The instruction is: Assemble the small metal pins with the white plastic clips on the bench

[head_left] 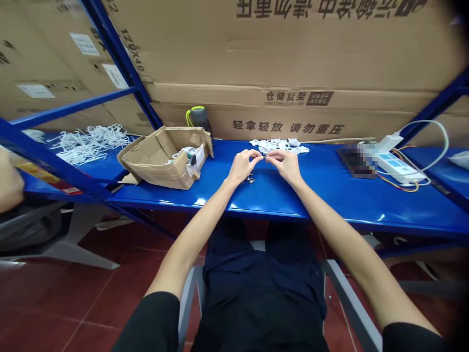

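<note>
Above the blue shelf top (205, 195), my left hand (242, 165) and my right hand (287, 165) meet fingertip to fingertip. Both are closed in a pinch at a tiny thin piece (264, 156), too small to name. Just behind the fingers lies a loose pile of small white plastic parts (280, 145). Several small brownish metallic bits (250, 180) rest on the shelf beside and below my left hand, partly hidden by it.
To the left stands an open cardboard box (157, 168) with small parts inside, a dark bottle (201, 118) behind it. White cords (93, 142) are heaped farther left. A white power strip (397, 166) with cables lies right. Part of another person (10, 181) shows at far left.
</note>
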### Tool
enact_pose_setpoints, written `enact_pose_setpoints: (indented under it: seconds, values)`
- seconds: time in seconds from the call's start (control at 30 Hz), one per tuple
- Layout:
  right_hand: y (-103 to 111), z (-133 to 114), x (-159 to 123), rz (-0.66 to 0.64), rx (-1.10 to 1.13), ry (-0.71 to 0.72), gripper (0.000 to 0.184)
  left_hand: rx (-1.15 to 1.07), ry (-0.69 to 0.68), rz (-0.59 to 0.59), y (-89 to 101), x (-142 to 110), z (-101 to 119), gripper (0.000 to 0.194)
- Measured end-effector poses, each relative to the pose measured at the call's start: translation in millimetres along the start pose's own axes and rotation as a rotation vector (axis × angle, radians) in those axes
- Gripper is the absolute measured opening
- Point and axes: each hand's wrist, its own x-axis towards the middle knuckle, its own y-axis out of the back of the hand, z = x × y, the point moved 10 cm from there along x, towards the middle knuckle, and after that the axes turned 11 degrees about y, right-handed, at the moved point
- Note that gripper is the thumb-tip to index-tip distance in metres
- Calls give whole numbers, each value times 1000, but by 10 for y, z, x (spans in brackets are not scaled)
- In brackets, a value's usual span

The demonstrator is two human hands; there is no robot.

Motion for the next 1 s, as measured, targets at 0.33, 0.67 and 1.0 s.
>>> enact_pose_setpoints:
  seconds: [0.33, 0.67, 1.0]
  values:
    - [49, 36, -21, 115, -43, 5, 40, 21, 7, 17, -2, -12, 35, 6]
    - [33, -136, -50, 138, -143, 131, 23, 8, 31, 38, 27, 0, 2, 9]
    - [-28, -267, -23, 125, -92, 148, 39, -27, 28, 9, -10, 13, -20, 7]
